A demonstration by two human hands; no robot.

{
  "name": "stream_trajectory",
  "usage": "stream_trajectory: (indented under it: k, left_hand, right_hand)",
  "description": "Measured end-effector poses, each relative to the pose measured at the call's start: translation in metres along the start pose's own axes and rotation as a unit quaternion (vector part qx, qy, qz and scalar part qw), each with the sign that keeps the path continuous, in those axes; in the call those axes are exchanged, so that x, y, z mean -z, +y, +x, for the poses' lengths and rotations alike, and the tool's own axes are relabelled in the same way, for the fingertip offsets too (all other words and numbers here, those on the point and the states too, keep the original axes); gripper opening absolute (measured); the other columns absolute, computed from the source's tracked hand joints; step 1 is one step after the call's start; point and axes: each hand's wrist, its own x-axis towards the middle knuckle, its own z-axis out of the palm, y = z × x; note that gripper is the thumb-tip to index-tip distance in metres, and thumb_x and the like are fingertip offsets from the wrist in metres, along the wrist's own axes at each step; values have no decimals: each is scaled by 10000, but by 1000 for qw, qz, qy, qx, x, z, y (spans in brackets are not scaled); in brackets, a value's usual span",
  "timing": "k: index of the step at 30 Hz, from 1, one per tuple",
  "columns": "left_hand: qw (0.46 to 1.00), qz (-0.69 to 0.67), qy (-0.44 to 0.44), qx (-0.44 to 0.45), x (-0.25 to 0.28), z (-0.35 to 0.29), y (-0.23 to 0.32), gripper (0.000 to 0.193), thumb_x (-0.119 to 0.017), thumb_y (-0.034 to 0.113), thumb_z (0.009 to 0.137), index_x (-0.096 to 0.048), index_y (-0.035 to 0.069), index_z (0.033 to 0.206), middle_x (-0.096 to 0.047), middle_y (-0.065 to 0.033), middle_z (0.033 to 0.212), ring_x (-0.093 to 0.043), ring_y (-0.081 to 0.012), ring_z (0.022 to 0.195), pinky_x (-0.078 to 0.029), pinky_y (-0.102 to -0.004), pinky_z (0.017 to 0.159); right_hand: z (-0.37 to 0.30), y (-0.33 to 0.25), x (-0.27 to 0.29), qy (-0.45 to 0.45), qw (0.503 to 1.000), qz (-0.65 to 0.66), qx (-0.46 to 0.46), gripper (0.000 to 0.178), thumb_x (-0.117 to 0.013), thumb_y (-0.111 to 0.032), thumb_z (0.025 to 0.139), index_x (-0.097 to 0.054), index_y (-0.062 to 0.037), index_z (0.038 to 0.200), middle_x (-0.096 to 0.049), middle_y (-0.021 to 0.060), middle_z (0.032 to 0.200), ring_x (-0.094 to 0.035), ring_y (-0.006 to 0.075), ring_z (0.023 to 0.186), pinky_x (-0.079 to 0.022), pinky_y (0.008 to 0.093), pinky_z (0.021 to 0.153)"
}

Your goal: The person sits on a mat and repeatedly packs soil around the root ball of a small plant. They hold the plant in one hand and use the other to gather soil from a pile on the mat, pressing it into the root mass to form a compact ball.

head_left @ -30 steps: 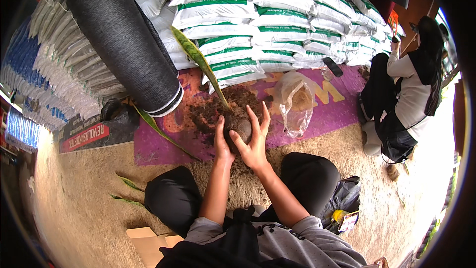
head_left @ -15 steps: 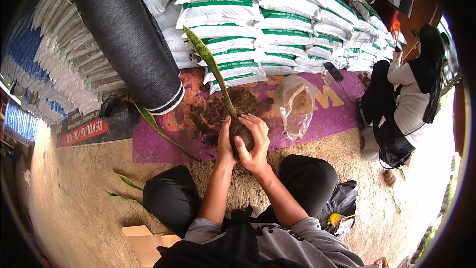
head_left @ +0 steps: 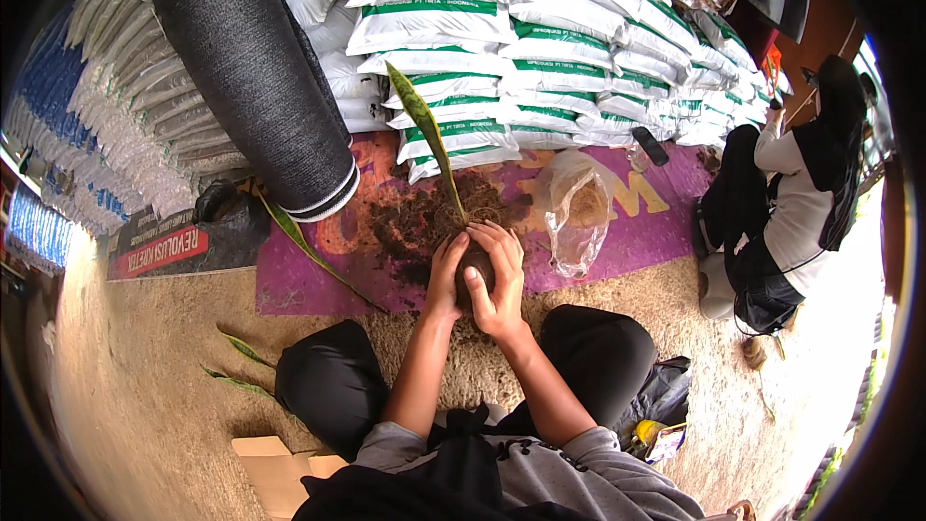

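Between my cupped hands is a dark, rounded root ball, with a single long snake plant leaf rising from its far side, yellow-edged and leaning a little left. My left hand presses on its left side. My right hand wraps the right side and top, thumb across the near face. Both hands are closed around it, and its underside is hidden. Crumbly brown soil and fibre lie just beyond on a purple printed banner. A clear plastic bag holding light brown material sits right of the soil.
Another snake plant leaf lies left, near a large black roll and a black bag. White and green sacks are stacked beyond. A phone lies by them. At right a person crouches. Cardboard lies near my left knee.
My left fingers have curled further over the top of the root ball. The leaf has shifted slightly right and its tip sits lower.
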Motion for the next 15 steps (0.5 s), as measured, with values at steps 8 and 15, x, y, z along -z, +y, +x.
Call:
stream_trajectory:
  k: [8, 15]
  left_hand:
    - [999, -30, 24, -14, -7, -4, 7, 437, -517, 381, 877, -527, 31, 1139, -608, -108, 1044, -604, -216, 929, -488, -347, 824]
    - [1000, -21, 22, -1, -9, -9, 3, 371, -528, 373, 891, -529, 39, 1052, -577, -64, 970, -573, -146, 856, -471, -289, 742]
  right_hand:
    - [8, 2, 12, 5, 996, 45, -71, 598, -523, -403, 814, -456, -15, 1264, -459, 177, 1264, -404, 322, 1201, -135, 512, 1058]
    - [7, -1, 13, -13, 999, 16, -36, 503, -522, -418, 805, -557, -26, 1118, -547, 124, 1101, -477, 292, 1091, -92, 534, 1054]
